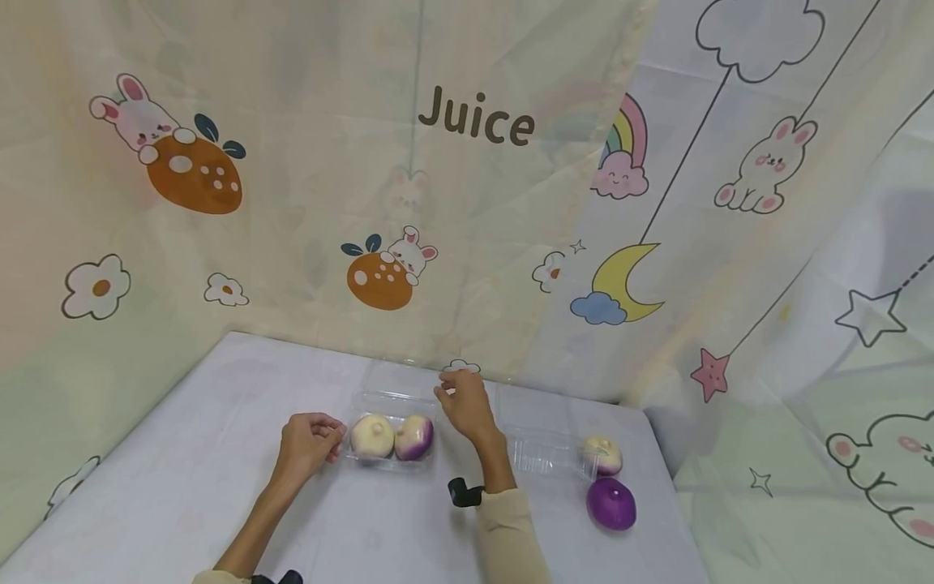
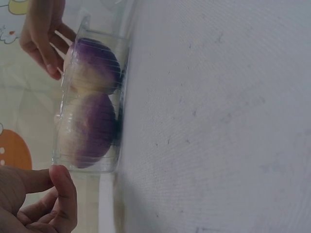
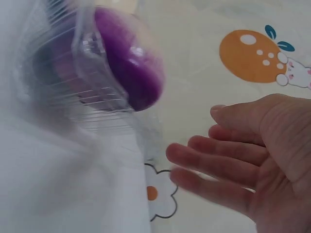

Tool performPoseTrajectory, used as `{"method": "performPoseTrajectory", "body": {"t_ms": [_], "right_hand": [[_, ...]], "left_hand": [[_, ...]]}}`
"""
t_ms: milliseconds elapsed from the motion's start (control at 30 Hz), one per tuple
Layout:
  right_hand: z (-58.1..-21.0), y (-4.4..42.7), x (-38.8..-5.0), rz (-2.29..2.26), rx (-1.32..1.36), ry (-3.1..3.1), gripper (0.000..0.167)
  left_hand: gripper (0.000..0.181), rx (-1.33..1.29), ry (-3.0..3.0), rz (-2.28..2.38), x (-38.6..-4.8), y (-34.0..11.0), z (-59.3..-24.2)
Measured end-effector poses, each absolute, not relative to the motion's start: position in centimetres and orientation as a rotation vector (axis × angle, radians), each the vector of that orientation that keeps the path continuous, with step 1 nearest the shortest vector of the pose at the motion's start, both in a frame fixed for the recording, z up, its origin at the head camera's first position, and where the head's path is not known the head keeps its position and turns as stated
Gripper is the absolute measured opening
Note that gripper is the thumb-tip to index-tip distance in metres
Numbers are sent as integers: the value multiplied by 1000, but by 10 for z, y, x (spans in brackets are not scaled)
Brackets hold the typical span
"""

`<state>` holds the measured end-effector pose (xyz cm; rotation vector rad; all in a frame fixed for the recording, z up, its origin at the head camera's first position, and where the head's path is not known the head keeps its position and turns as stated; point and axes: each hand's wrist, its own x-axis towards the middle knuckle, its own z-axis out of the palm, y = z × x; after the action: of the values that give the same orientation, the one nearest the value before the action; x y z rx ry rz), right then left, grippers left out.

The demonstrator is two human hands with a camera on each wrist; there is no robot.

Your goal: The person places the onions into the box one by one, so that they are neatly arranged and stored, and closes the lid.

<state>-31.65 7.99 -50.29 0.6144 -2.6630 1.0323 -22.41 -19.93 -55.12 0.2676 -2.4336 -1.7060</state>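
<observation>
Clear container sits on the tabletop between both hands, long axis running left to right, two purple-and-white turnips inside. Left hand is nearer; its grip appears to pinch the left edge. Right hand: grip released, beyond the back right corner, near the folded-back lid.

A clear, ribbed plastic box is standing level, its transparent lid extending open beyond its far rim. In the box's left half, a cream-topped, purple-bottomed turnip is sitting upright; in its right half, a similar turnip is tilting, showing its purple flank.
</observation>
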Motion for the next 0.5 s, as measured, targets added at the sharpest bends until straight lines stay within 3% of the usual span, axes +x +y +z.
{"method": "performPoseTrajectory", "body": {"t_ms": [233, 500], "right_hand": [[-519, 77, -319, 807, 423, -2727, 23], [-534, 75, -324, 1024, 359, -2657, 26]], "left_hand": [[14, 260, -2441, -1699, -224, -200, -552], [12, 263, -2435, -1712, -225, -201, -553]]}}
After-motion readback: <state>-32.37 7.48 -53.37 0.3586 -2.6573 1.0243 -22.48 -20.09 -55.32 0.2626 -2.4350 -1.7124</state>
